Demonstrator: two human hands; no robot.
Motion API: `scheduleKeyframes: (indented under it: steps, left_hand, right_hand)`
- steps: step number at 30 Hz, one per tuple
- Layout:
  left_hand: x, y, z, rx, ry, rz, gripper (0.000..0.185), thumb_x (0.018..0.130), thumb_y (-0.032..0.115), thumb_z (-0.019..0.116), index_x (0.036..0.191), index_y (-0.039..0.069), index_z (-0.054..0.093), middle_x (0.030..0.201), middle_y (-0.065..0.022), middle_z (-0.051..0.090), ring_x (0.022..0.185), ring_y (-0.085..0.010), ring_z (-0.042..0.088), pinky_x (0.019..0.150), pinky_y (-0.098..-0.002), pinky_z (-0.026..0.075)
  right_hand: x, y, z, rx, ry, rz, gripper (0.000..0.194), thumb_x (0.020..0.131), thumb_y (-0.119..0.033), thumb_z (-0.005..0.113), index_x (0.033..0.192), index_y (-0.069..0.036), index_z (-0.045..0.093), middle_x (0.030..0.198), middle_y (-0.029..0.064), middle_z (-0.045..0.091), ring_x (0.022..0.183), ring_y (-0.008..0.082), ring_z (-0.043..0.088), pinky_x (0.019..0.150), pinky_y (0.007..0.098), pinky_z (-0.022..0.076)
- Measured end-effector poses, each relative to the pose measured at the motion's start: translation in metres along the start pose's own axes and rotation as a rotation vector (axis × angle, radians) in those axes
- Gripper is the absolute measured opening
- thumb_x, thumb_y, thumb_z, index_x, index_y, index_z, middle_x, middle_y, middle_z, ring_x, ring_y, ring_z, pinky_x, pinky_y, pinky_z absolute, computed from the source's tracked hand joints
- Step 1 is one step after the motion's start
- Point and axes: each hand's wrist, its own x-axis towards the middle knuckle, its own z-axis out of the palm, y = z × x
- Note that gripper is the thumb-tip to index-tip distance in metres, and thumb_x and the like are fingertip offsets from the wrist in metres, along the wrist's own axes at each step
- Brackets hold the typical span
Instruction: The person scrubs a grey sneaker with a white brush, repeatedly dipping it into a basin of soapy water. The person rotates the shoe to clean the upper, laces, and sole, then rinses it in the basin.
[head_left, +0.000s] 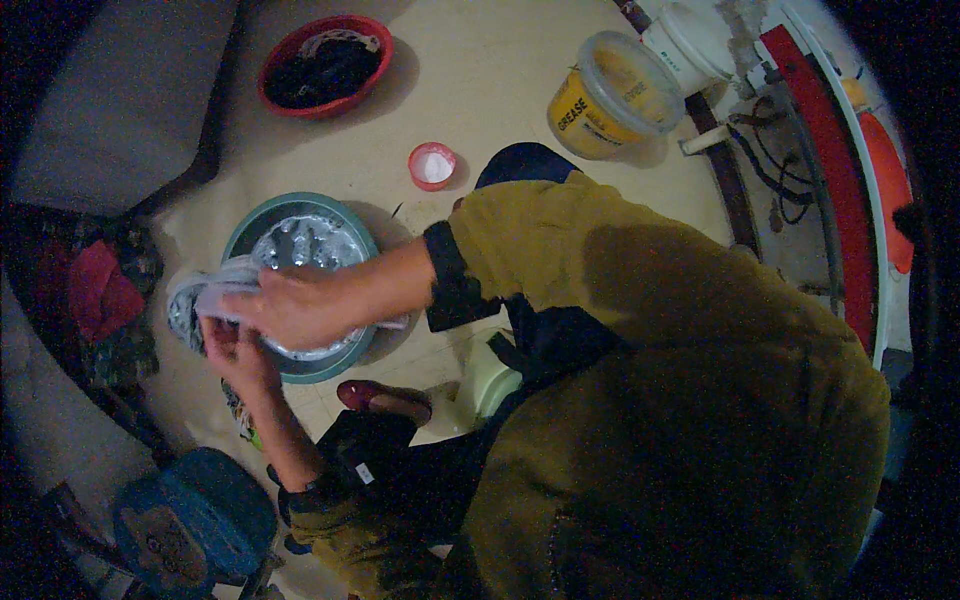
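Note:
Wet pale cloth (217, 281) is bunched at the near-left rim of a green plastic basin (358, 225), and part of it hangs outside the rim. My right hand (281, 304) grips this cloth from above, with its forearm crossing over the basin. My left hand (238, 351) is close below, its fingers pinching the cloth near the right hand's fingertips. Soapy water with foam (304, 240) fills the basin. Folds of the cloth are partly hidden behind my fingers.
A red basin (328, 112) holds dark clothes (326, 71). Near it is a small pink tub (433, 166) of white powder. A yellow grease bucket (600, 112) and a white bucket (686, 49) stand at upper right. Red cloth (103, 289) lies left; a blue container (225, 510) stands lower left.

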Motion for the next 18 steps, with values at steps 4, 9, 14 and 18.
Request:
scheduleKeyframes:
  steps: [4, 9, 14, 18]
  left_hand:
    - [-0.006, -0.011, 0.022, 0.050, -0.076, 0.064, 0.057, 0.079, -0.007, 0.057, 0.132, -0.006, 0.037, 0.130, -0.0156, 0.047, 0.118, -0.0231, 0.047, 0.096, -0.0331, 0.041]
    - [-0.006, -0.005, 0.039, -0.120, -0.035, 0.060, 0.057, 0.080, -0.011, 0.053, 0.133, -0.009, 0.032, 0.133, -0.0187, 0.044, 0.119, -0.0226, 0.047, 0.097, -0.0330, 0.040]
    - [0.016, 0.009, 0.035, 0.131, -0.030, -0.012, 0.059, 0.079, -0.014, 0.051, 0.134, -0.009, 0.030, 0.134, -0.0188, 0.043, 0.121, -0.0241, 0.046, 0.099, -0.0317, 0.039]
    - [0.002, -0.005, 0.057, 0.041, -0.006, 0.123, 0.061, 0.079, -0.015, 0.050, 0.135, -0.012, 0.027, 0.135, -0.0227, 0.041, 0.124, -0.0263, 0.043, 0.102, -0.0328, 0.035]
  right_hand:
    - [0.031, 0.020, -0.010, 0.038, -0.056, 0.034, 0.057, 0.074, -0.015, 0.062, 0.125, 0.000, 0.040, 0.092, 0.0206, 0.063, 0.086, 0.0421, 0.061, 0.072, 0.0500, 0.0488]
    - [0.023, 0.012, -0.017, -0.060, 0.058, 0.195, 0.048, 0.086, -0.017, 0.051, 0.132, -0.010, 0.038, 0.094, 0.0280, 0.058, 0.081, 0.0437, 0.058, 0.068, 0.0500, 0.0470]
    - [-0.006, -0.001, -0.016, -0.037, -0.015, 0.198, 0.046, 0.091, -0.018, 0.044, 0.135, -0.011, 0.035, 0.083, 0.0325, 0.055, 0.078, 0.0478, 0.055, 0.068, 0.0524, 0.0457]
    - [0.020, 0.019, -0.029, -0.062, 0.203, 0.089, 0.040, 0.090, -0.016, 0.044, 0.129, -0.008, 0.041, 0.082, 0.0309, 0.057, 0.077, 0.0477, 0.056, 0.066, 0.0541, 0.0456]
